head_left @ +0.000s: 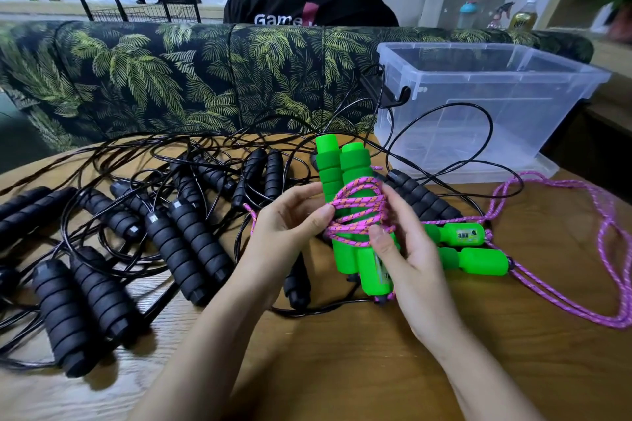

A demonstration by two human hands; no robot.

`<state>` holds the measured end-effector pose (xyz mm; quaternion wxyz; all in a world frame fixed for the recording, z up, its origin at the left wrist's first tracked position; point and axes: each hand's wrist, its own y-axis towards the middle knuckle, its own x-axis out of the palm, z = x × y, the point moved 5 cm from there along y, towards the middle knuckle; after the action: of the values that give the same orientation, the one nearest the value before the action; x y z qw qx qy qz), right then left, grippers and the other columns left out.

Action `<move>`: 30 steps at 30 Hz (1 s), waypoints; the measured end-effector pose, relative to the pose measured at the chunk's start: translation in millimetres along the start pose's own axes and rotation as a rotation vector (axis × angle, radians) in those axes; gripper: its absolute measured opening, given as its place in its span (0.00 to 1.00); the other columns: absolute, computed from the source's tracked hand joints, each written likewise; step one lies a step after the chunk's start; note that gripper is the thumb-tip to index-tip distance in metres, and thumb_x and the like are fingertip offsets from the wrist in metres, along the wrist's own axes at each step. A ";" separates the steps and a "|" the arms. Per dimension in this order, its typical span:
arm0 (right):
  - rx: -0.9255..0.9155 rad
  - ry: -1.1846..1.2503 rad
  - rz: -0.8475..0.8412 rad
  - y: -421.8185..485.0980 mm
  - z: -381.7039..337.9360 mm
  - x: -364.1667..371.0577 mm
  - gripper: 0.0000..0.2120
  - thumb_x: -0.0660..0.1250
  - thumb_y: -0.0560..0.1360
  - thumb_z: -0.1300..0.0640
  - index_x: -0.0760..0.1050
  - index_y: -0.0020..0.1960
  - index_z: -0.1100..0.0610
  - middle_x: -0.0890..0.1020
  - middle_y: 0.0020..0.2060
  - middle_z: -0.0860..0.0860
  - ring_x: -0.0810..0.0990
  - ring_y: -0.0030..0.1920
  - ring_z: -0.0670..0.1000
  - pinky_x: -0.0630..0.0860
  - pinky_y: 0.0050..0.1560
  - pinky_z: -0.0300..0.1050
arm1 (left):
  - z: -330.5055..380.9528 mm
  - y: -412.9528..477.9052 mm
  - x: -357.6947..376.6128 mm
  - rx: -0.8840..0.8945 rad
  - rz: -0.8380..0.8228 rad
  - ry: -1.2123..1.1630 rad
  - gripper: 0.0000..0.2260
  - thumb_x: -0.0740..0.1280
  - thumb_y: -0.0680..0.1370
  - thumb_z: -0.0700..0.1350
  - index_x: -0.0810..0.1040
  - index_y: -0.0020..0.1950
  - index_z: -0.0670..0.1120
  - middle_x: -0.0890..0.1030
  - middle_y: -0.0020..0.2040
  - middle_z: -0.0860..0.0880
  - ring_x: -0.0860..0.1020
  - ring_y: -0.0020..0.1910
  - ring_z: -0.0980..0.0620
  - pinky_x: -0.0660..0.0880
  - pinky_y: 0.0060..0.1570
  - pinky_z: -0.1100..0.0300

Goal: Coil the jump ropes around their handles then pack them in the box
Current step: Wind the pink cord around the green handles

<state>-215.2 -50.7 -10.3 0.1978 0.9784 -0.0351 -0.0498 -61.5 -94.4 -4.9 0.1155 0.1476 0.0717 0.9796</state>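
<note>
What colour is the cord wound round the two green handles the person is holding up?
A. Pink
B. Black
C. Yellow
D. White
A: the pink cord loops several times around the green handles, which the left hand grips while the right hand pinches the cord.

2 bare forearms — left hand, right hand
</note>
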 end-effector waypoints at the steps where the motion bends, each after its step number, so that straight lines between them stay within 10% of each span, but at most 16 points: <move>1: -0.029 -0.062 0.012 0.1 -0.2 -0.5 0.25 0.63 0.78 0.50 0.64 0.74 0.45 0.71 0.71 0.42 0.67 0.73 0.44 0.64 0.74 0.52 | 1.1 -0.4 -0.9 0.020 0.025 0.016 0.19 0.70 0.70 0.43 0.77 0.60 0.41 0.85 0.53 0.46 0.82 0.54 0.53 0.77 0.51 0.64; 7: -0.066 -0.289 -0.007 -2.9 -0.7 8.1 0.40 0.69 0.72 0.41 0.53 0.78 0.45 0.64 0.75 0.45 0.61 0.74 0.39 0.61 0.72 0.36 | 5.1 -2.7 0.3 0.093 0.104 0.107 0.16 0.77 0.68 0.43 0.79 0.53 0.42 0.86 0.44 0.48 0.83 0.45 0.55 0.78 0.44 0.64; 10: -0.004 -0.150 0.006 -0.5 2.4 3.0 0.37 0.68 0.73 0.45 0.54 0.77 0.42 0.65 0.73 0.38 0.63 0.73 0.37 0.63 0.73 0.43 | 8.9 -3.2 2.2 0.111 0.060 0.072 0.14 0.72 0.67 0.41 0.79 0.52 0.43 0.86 0.43 0.50 0.83 0.44 0.58 0.77 0.43 0.67; 15: -0.152 -0.367 0.111 -2.1 -5.3 0.9 0.32 0.64 0.77 0.50 0.55 0.78 0.47 0.64 0.69 0.38 0.60 0.72 0.33 0.57 0.68 0.26 | 10.0 -4.2 1.5 0.153 0.086 0.072 0.14 0.75 0.66 0.41 0.81 0.51 0.42 0.86 0.41 0.49 0.82 0.42 0.56 0.77 0.44 0.65; 21: -0.210 -0.392 0.082 -2.8 -6.1 1.6 0.25 0.57 0.81 0.47 0.60 0.77 0.48 0.67 0.73 0.45 0.63 0.74 0.43 0.60 0.72 0.35 | 8.3 -3.4 0.9 0.172 0.098 0.088 0.15 0.80 0.66 0.41 0.80 0.48 0.44 0.83 0.37 0.50 0.80 0.37 0.55 0.77 0.42 0.64; 26: -0.101 -0.454 0.047 -5.5 -2.2 3.0 0.40 0.63 0.70 0.33 0.52 0.77 0.41 0.63 0.74 0.36 0.61 0.73 0.34 0.58 0.63 0.22 | 7.9 -5.5 5.6 0.188 0.048 0.123 0.11 0.78 0.65 0.40 0.84 0.46 0.49 0.84 0.41 0.47 0.79 0.38 0.51 0.80 0.43 0.61; 30: -0.048 -0.477 0.071 -3.5 3.6 1.2 0.47 0.68 0.65 0.32 0.53 0.78 0.42 0.67 0.74 0.41 0.66 0.72 0.40 0.66 0.65 0.33 | 10.0 -6.2 9.0 0.222 0.012 0.185 0.12 0.76 0.66 0.40 0.86 0.47 0.53 0.84 0.43 0.46 0.79 0.38 0.51 0.80 0.46 0.60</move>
<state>-214.2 -49.0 -15.0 0.2089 0.9321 -0.1138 -0.2731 -65.5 -85.1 6.0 0.0858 0.0691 0.1893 0.9757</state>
